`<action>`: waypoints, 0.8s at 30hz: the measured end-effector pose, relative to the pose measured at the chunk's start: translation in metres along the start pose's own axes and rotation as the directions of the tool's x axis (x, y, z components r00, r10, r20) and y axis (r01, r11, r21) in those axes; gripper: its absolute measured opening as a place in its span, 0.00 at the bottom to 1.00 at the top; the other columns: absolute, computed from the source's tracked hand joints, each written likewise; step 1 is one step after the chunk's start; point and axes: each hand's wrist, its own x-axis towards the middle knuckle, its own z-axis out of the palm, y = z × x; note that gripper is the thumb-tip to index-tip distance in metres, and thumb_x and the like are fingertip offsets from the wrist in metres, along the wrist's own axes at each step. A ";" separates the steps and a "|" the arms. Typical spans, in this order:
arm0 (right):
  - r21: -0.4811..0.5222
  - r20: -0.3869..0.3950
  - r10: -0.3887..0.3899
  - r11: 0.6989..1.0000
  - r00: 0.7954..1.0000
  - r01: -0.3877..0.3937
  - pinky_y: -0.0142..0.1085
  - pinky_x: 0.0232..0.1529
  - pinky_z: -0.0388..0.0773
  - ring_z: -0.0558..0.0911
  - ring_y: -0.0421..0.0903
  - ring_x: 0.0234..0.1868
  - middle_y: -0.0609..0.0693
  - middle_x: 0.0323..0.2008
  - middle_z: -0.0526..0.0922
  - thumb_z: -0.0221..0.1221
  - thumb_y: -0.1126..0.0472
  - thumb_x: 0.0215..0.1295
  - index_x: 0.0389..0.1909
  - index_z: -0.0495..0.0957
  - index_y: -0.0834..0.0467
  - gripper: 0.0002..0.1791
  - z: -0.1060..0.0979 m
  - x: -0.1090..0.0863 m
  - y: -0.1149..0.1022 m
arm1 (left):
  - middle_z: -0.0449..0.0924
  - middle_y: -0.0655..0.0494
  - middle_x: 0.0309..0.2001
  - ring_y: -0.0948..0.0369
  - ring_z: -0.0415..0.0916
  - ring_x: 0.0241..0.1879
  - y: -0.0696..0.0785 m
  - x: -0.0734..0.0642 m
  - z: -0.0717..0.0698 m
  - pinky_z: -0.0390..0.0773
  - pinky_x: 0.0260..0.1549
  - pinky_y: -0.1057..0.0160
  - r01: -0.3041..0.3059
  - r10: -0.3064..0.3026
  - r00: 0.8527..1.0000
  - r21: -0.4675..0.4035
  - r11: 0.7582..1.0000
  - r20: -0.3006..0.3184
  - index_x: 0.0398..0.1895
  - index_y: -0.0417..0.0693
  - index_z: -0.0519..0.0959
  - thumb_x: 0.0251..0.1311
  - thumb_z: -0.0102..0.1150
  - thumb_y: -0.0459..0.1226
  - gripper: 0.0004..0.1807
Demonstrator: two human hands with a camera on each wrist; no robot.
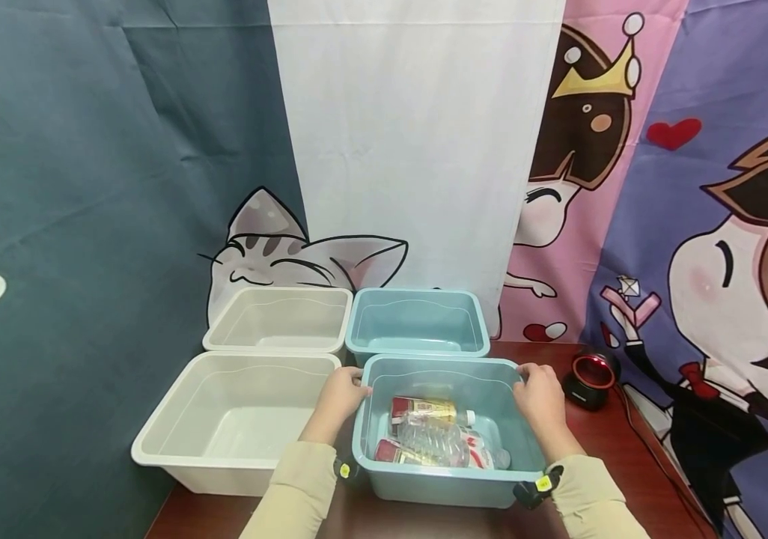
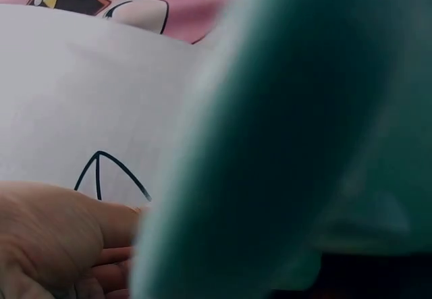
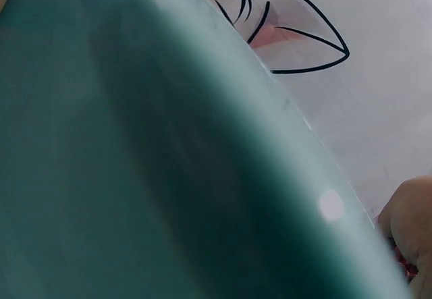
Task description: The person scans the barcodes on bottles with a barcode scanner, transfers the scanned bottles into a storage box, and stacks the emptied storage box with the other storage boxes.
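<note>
A light blue plastic bin (image 1: 448,488) stands at the front right of the group in the head view. My left hand (image 1: 337,404) grips its left rim, thumb over the edge and fingers outside. On the opposite rim, my right hand (image 1: 544,408) holds on the same way. Inside the bin lie a clear plastic bottle (image 1: 433,440) and bottles with red and gold labels (image 1: 424,409). The wrist views are mostly filled by the bin's blurred side, with part of the left hand (image 2: 61,241) and of the right hand (image 3: 413,221) at the edges.
A white bin (image 1: 215,477) stands left of the blue one. Behind are a smaller white bin (image 1: 279,323) and a smaller blue bin (image 1: 418,323). A black device with a red-lit ring (image 1: 589,380) and its cable (image 1: 653,449) lie on the reddish table (image 1: 582,438). A printed cloth (image 1: 418,150) hangs behind.
</note>
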 end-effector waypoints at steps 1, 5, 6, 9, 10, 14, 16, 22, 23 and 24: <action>0.001 0.001 0.001 1.000 1.000 -0.001 0.63 0.62 0.71 0.74 0.67 0.55 0.71 0.56 0.72 0.56 0.69 0.63 0.56 0.77 0.71 0.20 0.000 0.000 0.000 | 0.85 0.41 0.43 0.46 0.84 0.46 -0.001 0.000 -0.001 0.85 0.46 0.48 -0.003 0.003 1.000 -0.003 1.000 0.001 0.56 0.31 0.79 0.59 0.68 0.31 0.22; 0.000 0.003 0.008 1.000 1.000 -0.008 0.62 0.61 0.72 0.74 0.68 0.54 0.71 0.56 0.71 0.55 0.69 0.63 0.56 0.77 0.70 0.20 0.001 -0.001 -0.001 | 0.85 0.42 0.42 0.46 0.84 0.46 -0.003 0.000 -0.001 0.85 0.46 0.49 0.012 -0.011 1.000 -0.014 1.000 0.007 0.57 0.32 0.79 0.59 0.69 0.32 0.23; -0.002 0.001 0.009 1.000 1.000 -0.009 0.62 0.61 0.72 0.74 0.68 0.54 0.71 0.56 0.71 0.55 0.69 0.63 0.56 0.77 0.70 0.20 0.001 -0.001 -0.001 | 0.85 0.42 0.42 0.47 0.84 0.46 -0.003 0.000 -0.001 0.85 0.46 0.49 0.018 -0.017 1.000 -0.020 1.000 0.008 0.57 0.32 0.79 0.59 0.69 0.32 0.23; -0.009 -0.005 0.006 1.000 1.000 -0.006 0.62 0.60 0.73 0.75 0.68 0.53 0.71 0.56 0.72 0.55 0.69 0.63 0.56 0.77 0.70 0.20 0.001 -0.002 -0.001 | 0.85 0.43 0.42 0.48 0.83 0.45 -0.005 0.001 -0.001 0.85 0.45 0.49 0.024 -0.023 1.000 -0.027 0.999 0.015 0.57 0.32 0.79 0.59 0.69 0.32 0.23; -0.011 -0.006 0.003 1.000 1.000 -0.003 0.63 0.60 0.73 0.75 0.68 0.53 0.71 0.56 0.72 0.55 0.69 0.63 0.56 0.77 0.70 0.20 0.001 -0.002 0.000 | 0.85 0.43 0.41 0.48 0.83 0.44 -0.005 0.001 -0.001 0.85 0.44 0.49 0.025 -0.025 1.000 -0.031 0.999 0.017 0.57 0.33 0.79 0.59 0.69 0.32 0.23; -0.024 -0.016 -0.013 1.000 1.000 0.013 0.63 0.61 0.72 0.75 0.68 0.53 0.71 0.55 0.72 0.55 0.69 0.62 0.55 0.78 0.71 0.20 0.002 -0.002 0.001 | 0.84 0.44 0.41 0.50 0.84 0.42 -0.006 0.000 -0.001 0.87 0.37 0.52 0.043 -0.041 0.999 -0.057 0.997 0.031 0.58 0.34 0.78 0.59 0.69 0.32 0.24; -0.030 -0.021 -0.016 0.999 1.000 0.016 0.63 0.61 0.71 0.74 0.68 0.54 0.71 0.55 0.72 0.55 0.69 0.62 0.54 0.78 0.71 0.20 0.002 -0.002 0.001 | 0.84 0.44 0.42 0.50 0.84 0.42 -0.006 0.000 -0.001 0.87 0.35 0.53 0.056 -0.053 0.998 -0.075 0.996 0.038 0.59 0.34 0.78 0.59 0.69 0.32 0.24; -0.025 -0.015 -0.018 1.000 1.000 0.018 0.63 0.61 0.72 0.73 0.68 0.54 0.71 0.55 0.72 0.55 0.68 0.63 0.55 0.77 0.70 0.19 0.002 -0.001 -0.001 | 0.83 0.43 0.42 0.51 0.84 0.40 -0.005 0.001 -0.002 0.87 0.29 0.54 0.063 -0.059 0.997 -0.097 0.993 0.041 0.60 0.34 0.77 0.59 0.69 0.31 0.25; -0.024 -0.012 -0.023 0.999 1.000 0.023 0.63 0.61 0.72 0.73 0.67 0.54 0.71 0.55 0.72 0.55 0.67 0.64 0.55 0.77 0.70 0.19 0.001 0.000 -0.001 | 0.83 0.43 0.42 0.51 0.83 0.39 -0.005 0.001 -0.002 0.87 0.28 0.54 0.064 -0.061 0.997 -0.100 0.993 0.039 0.60 0.34 0.77 0.59 0.69 0.31 0.25; -0.026 -0.009 -0.031 0.999 0.999 0.031 0.62 0.61 0.72 0.72 0.67 0.54 0.70 0.54 0.73 0.55 0.66 0.65 0.55 0.77 0.70 0.19 0.000 0.001 -0.001 | 0.83 0.43 0.41 0.51 0.83 0.39 -0.005 0.001 -0.002 0.87 0.29 0.53 0.066 -0.062 0.997 -0.103 0.993 0.037 0.60 0.34 0.77 0.59 0.69 0.31 0.25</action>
